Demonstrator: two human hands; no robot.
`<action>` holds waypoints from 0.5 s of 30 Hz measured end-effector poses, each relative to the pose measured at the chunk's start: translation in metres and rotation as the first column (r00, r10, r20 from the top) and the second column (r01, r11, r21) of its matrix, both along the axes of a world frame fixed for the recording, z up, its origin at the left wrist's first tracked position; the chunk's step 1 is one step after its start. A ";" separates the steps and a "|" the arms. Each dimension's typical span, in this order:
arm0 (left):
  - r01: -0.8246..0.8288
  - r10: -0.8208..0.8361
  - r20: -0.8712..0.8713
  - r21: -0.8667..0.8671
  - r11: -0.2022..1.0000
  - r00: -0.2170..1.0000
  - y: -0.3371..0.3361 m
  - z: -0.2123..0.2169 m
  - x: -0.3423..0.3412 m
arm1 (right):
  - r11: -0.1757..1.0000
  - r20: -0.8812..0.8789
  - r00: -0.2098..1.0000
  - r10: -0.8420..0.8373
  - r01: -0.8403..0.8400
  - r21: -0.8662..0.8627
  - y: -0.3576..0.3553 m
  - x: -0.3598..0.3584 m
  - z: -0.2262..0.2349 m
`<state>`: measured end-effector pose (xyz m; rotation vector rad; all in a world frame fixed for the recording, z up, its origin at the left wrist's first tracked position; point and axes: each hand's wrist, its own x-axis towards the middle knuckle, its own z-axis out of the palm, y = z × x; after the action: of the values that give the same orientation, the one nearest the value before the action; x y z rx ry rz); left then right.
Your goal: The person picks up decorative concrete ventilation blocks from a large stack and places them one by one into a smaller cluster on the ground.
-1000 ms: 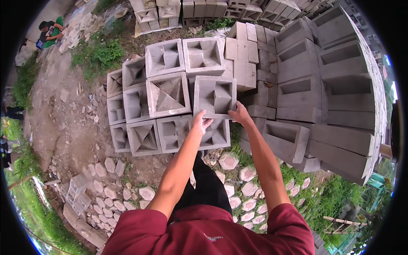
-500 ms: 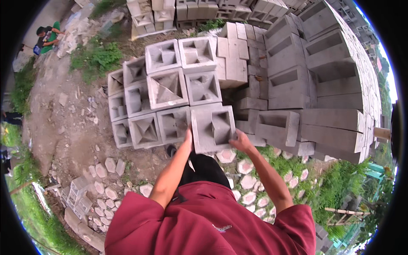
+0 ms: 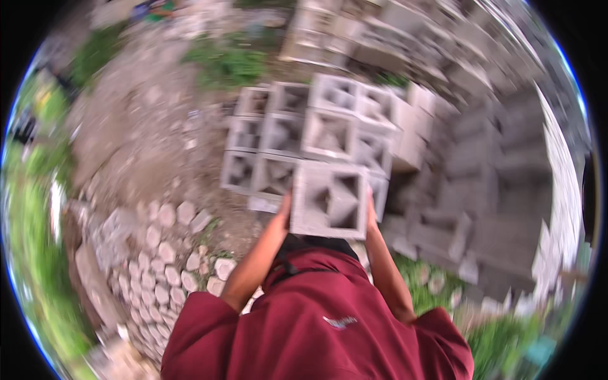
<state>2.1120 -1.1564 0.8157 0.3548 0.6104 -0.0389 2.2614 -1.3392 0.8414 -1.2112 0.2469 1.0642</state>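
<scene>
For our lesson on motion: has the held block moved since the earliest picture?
Yes: judged against the stack, the held block has come toward the person's shirt and shifted left.

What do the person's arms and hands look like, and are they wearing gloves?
The left sleeve and right sleeve are dark red, short and loose, with no markings showing. Below them, both forearms are bare. No glove shows on the left hand or right hand, though both are partly hidden.

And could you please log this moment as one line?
grey block: held between left hand and right hand | stacked blocks: beyond it | view: motion-blurred
</scene>
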 end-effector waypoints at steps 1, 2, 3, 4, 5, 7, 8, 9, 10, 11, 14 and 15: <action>-0.016 0.016 0.000 0.039 0.999 1.000 0.003 0.022 0.005 | 0.960 -0.074 0.995 0.061 -0.038 0.278 0.001 -0.004 -0.015; -0.038 0.038 0.003 0.060 0.997 0.999 0.009 0.043 -0.001 | 0.854 -0.137 0.979 0.148 -0.057 0.516 0.005 -0.008 -0.033; -0.102 0.099 0.045 0.058 0.993 0.994 0.025 0.039 -0.027 | 0.861 -0.108 0.984 0.144 -0.071 0.504 0.026 -0.029 -0.037; -0.165 0.160 0.098 0.040 0.985 0.982 0.039 0.030 -0.052 | 0.873 -0.065 0.988 0.140 -0.092 0.479 0.047 -0.044 -0.036; -0.207 0.202 0.135 0.028 0.978 0.970 0.051 0.023 -0.081 | 0.888 -0.028 0.982 0.185 -0.155 0.432 0.068 -0.062 -0.037; -0.389 0.385 0.150 -0.002 0.921 0.911 0.061 0.027 -0.126 | 0.845 -0.002 0.947 0.321 -0.286 0.451 0.101 -0.089 -0.032; -0.468 0.465 0.162 -0.016 0.883 0.871 0.068 0.038 -0.150 | 0.818 0.017 0.925 0.380 -0.345 0.461 0.121 -0.106 -0.027; -0.499 0.495 0.150 -0.014 0.867 0.856 0.076 0.049 -0.177 | 0.817 0.007 0.897 0.443 -0.407 0.409 0.143 -0.122 -0.023; -0.566 0.560 0.150 -0.001 0.824 0.815 0.081 0.041 -0.211 | 0.779 -0.027 0.854 0.519 -0.460 0.426 0.165 -0.151 -0.008; -0.634 0.625 0.151 0.015 0.773 0.766 0.089 0.027 -0.247 | 0.733 -0.061 0.800 0.596 -0.512 0.447 0.190 -0.183 0.018; -0.744 0.733 0.134 0.083 0.663 0.667 0.103 0.033 -0.312 | 0.610 -0.023 0.673 0.739 -0.655 0.446 0.243 -0.232 0.017; -0.771 0.762 0.119 0.116 0.626 0.637 0.105 0.042 -0.336 | 0.575 -0.017 0.633 0.774 -0.691 0.439 0.260 -0.251 0.011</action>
<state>1.7756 -1.0516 0.8574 0.2174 0.6686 0.8639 2.0100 -1.0788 0.8527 -0.8112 -0.3652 1.8879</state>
